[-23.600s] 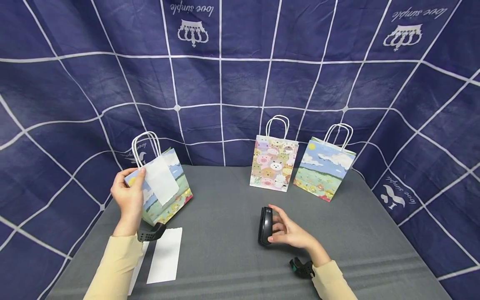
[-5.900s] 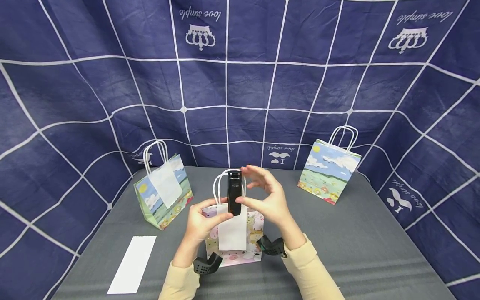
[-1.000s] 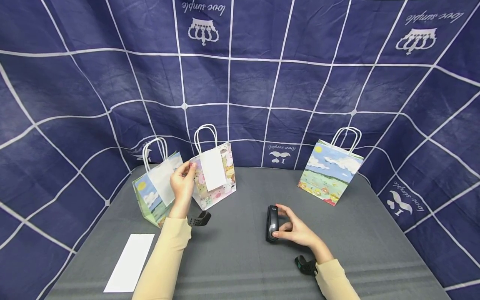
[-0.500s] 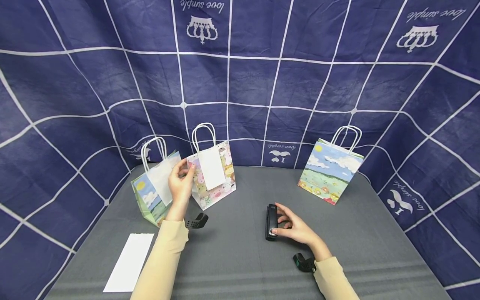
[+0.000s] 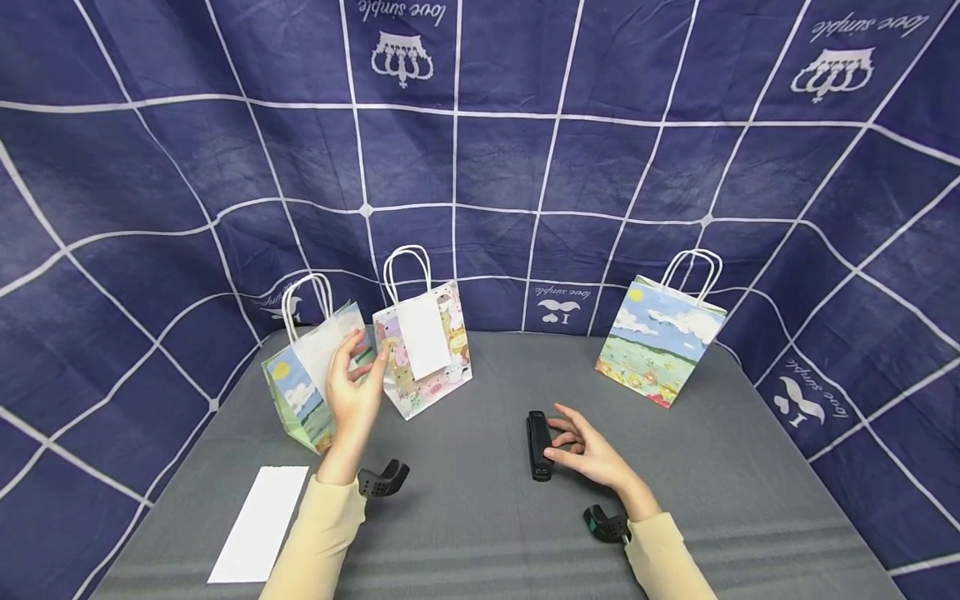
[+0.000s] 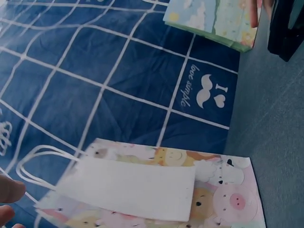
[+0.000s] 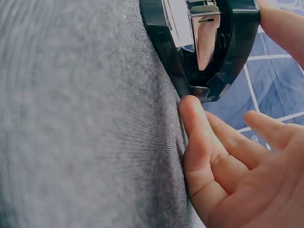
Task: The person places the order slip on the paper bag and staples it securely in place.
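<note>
My left hand [image 5: 354,398] hovers with loosely bent fingers before two paper gift bags, holding nothing. The animal-print bag [image 5: 459,337] stands apart from it, a white paper slip [image 5: 423,340] on its front below the handles. Partly behind this hand is a landscape-print bag [image 5: 294,402], also bearing a white slip [image 5: 315,354]. On the grey table lies a black stapler [image 5: 538,450]. My right hand [image 5: 594,457] is beside it, fingers relaxed and fingertips at its edge. In the right wrist view, the stapler [image 7: 237,52] shows its metal inner part, with fingertips [image 7: 192,107] at one end.
Another landscape-print bag [image 5: 660,342] stands at the back right, with no slip on its visible front. A loose white paper strip [image 5: 258,525] lies at the front left. Behind everything hangs a blue cloth [image 5: 495,167] with white lines.
The animal-print bag went from back right to centre, gained a slip, and now stands left. My left hand has just released it and drawn back. The stapler has tipped flat as my right fingers loosened.
</note>
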Demonstrator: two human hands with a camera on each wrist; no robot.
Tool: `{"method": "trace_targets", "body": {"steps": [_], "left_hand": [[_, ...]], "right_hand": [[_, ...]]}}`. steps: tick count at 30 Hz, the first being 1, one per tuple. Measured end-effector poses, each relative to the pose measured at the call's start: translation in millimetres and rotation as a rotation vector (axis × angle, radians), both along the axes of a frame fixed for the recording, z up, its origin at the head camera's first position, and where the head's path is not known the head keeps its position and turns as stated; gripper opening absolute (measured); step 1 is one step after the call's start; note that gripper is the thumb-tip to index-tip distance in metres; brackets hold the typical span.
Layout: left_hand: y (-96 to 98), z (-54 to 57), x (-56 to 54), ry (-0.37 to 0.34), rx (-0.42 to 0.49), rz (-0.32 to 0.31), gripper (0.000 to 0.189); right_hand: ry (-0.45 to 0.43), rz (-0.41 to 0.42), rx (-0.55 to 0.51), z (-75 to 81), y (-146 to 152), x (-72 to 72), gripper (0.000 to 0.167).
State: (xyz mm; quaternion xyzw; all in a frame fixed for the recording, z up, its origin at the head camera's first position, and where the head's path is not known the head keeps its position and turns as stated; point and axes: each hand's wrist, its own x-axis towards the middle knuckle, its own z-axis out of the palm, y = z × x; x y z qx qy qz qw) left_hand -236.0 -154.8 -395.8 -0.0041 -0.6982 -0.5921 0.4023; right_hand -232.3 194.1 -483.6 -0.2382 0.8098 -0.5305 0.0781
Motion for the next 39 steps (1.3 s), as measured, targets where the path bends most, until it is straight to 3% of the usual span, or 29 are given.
{"method": "trace_targets", "body": {"steps": [5, 15, 19, 23, 26, 32, 39], "left_hand": [[-2.7, 14.2, 29.5, 0.025, -0.059, -0.004, 0.036], [-31.2, 14.7, 60.2, 0.036, -0.104, 0.102, 0.032], [-44.8, 6.0, 69.3, 0.035, -0.141, 0.152, 0.032], [-66.5, -18.0, 72.8, 0.015, -0.185, 0.191, 0.035], [-82.4, -36.4, 77.1, -0.038, -0.218, 0.228, 0.036], [-96.2, -53.6, 94.3, -0.223, -0.280, 0.302, 0.035], [-105.2, -69.8, 110.7, -0.508, -0.330, 0.266, 0.053]], "right_hand": [[0.050, -0.080, -0.002, 9.2, 3.2, 1.8, 0.068], [0.173, -0.332, 0.022, 23.2, 24.8, -5.5, 0.061], [0.191, -0.407, 0.021, 31.3, 36.3, -10.5, 0.058], [0.231, -0.479, 0.014, 40.8, 47.9, -14.9, 0.053], [0.296, -0.551, -0.003, 47.6, 56.3, -18.1, 0.049], [0.356, -0.664, 0.034, 36.7, 87.4, -40.2, 0.045], [0.417, -0.862, 0.059, 36.5, 106.5, -47.0, 0.035]]}}
